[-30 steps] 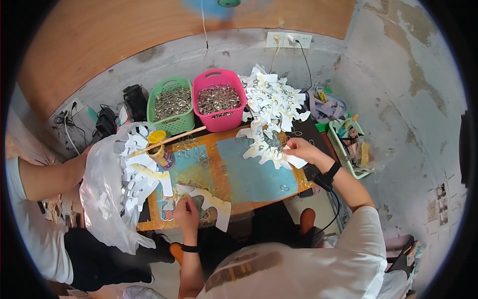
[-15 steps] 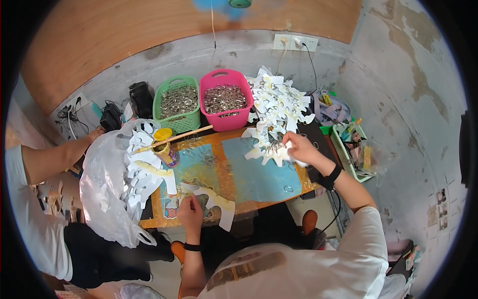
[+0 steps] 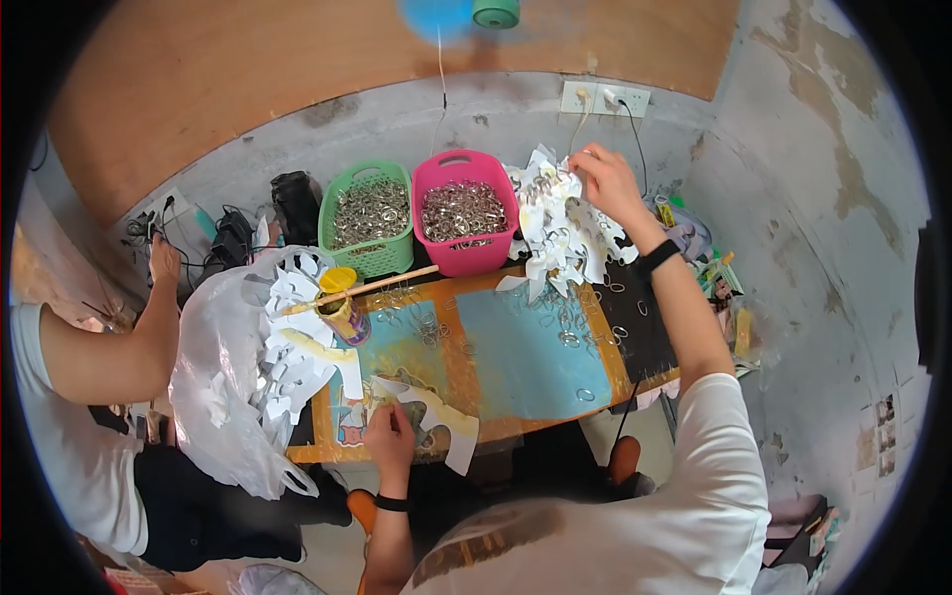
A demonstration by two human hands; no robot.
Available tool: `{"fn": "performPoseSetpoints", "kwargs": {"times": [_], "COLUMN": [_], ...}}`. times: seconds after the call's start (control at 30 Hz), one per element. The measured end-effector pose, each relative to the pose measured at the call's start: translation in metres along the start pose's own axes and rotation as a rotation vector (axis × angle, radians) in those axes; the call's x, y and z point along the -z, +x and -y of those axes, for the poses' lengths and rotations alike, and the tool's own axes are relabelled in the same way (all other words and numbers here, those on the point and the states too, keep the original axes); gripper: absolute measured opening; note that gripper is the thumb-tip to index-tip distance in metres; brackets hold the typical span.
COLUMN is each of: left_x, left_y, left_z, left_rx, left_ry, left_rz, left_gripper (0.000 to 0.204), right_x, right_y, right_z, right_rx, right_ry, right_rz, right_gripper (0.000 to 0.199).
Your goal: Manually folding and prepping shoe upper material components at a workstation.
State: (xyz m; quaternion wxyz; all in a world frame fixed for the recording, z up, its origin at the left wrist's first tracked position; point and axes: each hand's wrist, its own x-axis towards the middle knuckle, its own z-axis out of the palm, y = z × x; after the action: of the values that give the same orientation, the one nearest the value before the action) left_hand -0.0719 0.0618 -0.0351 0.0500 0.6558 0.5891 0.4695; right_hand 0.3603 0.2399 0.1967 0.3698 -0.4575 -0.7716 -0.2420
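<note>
My left hand (image 3: 390, 436) is closed, thumb and fingers pressed together, low over the front of the table. Under and beside it lies a curved white paper cutout (image 3: 451, 421) with yellowish smears; whatever the fingers pinch is too small to make out. My right arm reaches to the back right, where my right hand (image 3: 607, 183) is closed at the top edge of a heap of white paper cutouts (image 3: 565, 238) with metal rings on them. Its fingertips grip a cutout there. Loose metal rings (image 3: 570, 322) lie scattered on the blue-topped table (image 3: 526, 367).
A green basket (image 3: 365, 260) and a pink basket (image 3: 466, 260) of metal rings stand at the back. A stick (image 3: 397, 281) rests across a yellow-rimmed tub (image 3: 347, 322). Left is a plastic bag (image 3: 213, 367) of cutouts; beyond it, a co-worker's arm (image 3: 119, 352) reaches toward cables.
My right hand has moved from the table's right side up and back to the heap, with the ringed cutout that lay at the table. My left hand stays nearly in place.
</note>
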Motion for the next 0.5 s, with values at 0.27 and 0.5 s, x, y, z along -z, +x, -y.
{"fn": "performPoseSetpoints", "kwargs": {"times": [0.27,0.5], "left_x": [-0.001,0.001], "left_y": [0.002,0.004], "left_z": [-0.007,-0.009], "left_rx": [-0.021,0.033], "left_ry": [0.010,-0.005], "left_rz": [0.000,0.010], "left_gripper": [0.015,0.017], "right_x": [-0.087,-0.051], "right_y": [-0.062,-0.162], "right_z": [-0.068,-0.115], "right_rx": [-0.658,-0.541], "right_ry": [-0.085,0.078], "right_rz": [0.560,0.295], "right_gripper": [0.027,0.047]}}
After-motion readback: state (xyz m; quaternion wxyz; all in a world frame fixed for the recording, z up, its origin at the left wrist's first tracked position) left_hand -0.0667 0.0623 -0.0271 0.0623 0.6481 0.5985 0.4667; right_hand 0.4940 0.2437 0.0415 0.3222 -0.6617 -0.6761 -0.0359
